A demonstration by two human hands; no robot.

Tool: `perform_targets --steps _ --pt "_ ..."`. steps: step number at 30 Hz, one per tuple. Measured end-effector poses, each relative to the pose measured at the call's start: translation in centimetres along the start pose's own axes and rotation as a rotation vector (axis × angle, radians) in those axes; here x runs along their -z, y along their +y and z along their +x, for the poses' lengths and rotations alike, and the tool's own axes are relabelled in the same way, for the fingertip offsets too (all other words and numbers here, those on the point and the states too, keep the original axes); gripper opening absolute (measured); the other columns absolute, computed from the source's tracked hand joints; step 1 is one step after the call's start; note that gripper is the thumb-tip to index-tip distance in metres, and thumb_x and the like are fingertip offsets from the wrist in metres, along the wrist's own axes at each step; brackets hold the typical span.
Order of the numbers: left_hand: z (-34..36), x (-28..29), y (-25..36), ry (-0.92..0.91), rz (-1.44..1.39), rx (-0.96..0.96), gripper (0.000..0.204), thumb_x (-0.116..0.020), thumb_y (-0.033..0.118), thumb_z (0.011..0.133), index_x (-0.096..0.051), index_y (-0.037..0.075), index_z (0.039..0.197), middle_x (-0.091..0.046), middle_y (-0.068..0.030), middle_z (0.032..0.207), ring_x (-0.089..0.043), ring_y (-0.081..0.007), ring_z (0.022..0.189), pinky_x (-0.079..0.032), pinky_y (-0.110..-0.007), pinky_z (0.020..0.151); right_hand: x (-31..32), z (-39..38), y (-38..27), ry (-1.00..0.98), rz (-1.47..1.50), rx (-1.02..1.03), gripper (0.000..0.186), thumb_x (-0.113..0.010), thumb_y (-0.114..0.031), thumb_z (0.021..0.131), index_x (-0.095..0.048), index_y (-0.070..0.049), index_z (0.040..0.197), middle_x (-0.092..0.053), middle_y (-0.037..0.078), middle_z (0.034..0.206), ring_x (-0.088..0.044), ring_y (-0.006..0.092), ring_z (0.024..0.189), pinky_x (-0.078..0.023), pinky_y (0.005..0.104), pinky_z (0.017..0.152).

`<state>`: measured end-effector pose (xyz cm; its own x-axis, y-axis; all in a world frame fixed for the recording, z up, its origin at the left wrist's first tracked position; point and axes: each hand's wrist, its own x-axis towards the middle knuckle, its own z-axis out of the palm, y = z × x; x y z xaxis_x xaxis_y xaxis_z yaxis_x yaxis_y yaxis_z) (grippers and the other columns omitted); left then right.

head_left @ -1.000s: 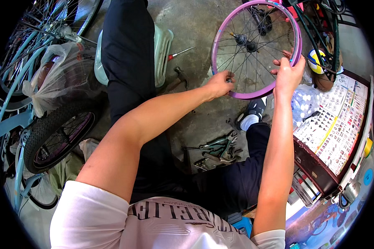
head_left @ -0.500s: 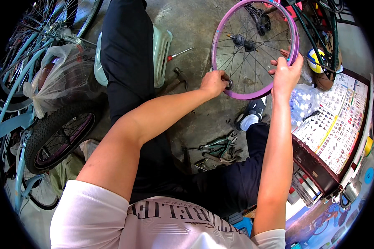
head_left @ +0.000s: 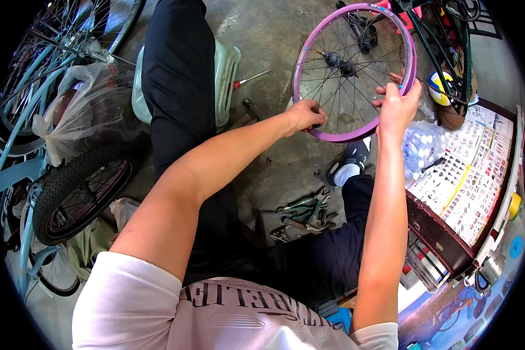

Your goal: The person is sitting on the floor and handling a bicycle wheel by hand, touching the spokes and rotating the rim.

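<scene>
A bicycle wheel (head_left: 354, 137) with a purple rim, dark spokes and a black hub (head_left: 339, 63) is held up in front of me without a tyre. My right hand (head_left: 398, 104) is closed round the rim on its right side. At the lower left of the rim, my left hand (head_left: 304, 115) pinches a small round metal tool (head_left: 316, 125), which looks like a spoke wrench. Fingers mostly hide this tool, and I cannot tell whether it touches a spoke.
Pliers and other tools (head_left: 309, 211) lie on the floor, with a hammer (head_left: 252, 108) and a red-handled screwdriver (head_left: 252, 79) near a pale green stool (head_left: 230, 76). Bicycles (head_left: 26, 116) and a tyred wheel (head_left: 58, 219) crowd the left. A cabinet (head_left: 434, 224) stands right.
The wheel has shifted slightly left, its rim tilting a little. My right hand moved with it. My left hand turned slightly, and the small tool now shows less between its fingers.
</scene>
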<state>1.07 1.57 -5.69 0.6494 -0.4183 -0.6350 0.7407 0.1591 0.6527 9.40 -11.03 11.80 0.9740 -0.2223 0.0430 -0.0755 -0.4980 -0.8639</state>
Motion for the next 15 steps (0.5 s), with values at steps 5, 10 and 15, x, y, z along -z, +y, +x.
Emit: perform_targets --steps 5,10,15 --pt "-0.5 -0.1 1.0 0.046 0.042 0.023 0.016 -0.073 0.018 0.089 -0.068 0.008 0.100 -0.062 0.0004 0.082 -0.054 -0.0102 0.068 -0.047 -0.028 0.060 0.4 -0.1 0.7 0.028 0.021 -0.020 0.048 -0.056 -0.003 0.090 -0.049 0.003 0.137 -0.064 0.015 0.122 -0.071 0.0193 0.078 -0.056 0.0292 0.049" --pt "0.2 0.2 -0.7 0.202 0.442 -0.196 0.027 -0.068 0.011 0.085 -0.076 0.006 0.110 -0.075 -0.0095 0.097 -0.071 -0.0228 0.082 -0.056 -0.037 0.072 0.3 -0.2 0.5 0.023 0.005 -0.032 0.048 -0.056 -0.004 0.090 -0.049 0.002 0.137 -0.064 0.015 0.122 -0.071 0.0190 0.078 -0.056 0.0289 0.049" --pt "0.3 0.8 -1.9 0.260 0.608 -0.257 0.036 -0.064 0.008 0.082 -0.078 0.007 0.115 -0.078 -0.0136 0.108 -0.076 -0.0291 0.094 -0.058 -0.039 0.085 0.3 -0.4 0.4 0.026 -0.014 -0.006 0.039 -0.057 -0.003 0.088 -0.052 0.002 0.126 -0.066 0.012 0.115 -0.071 0.0178 0.074 -0.056 0.0306 0.049"
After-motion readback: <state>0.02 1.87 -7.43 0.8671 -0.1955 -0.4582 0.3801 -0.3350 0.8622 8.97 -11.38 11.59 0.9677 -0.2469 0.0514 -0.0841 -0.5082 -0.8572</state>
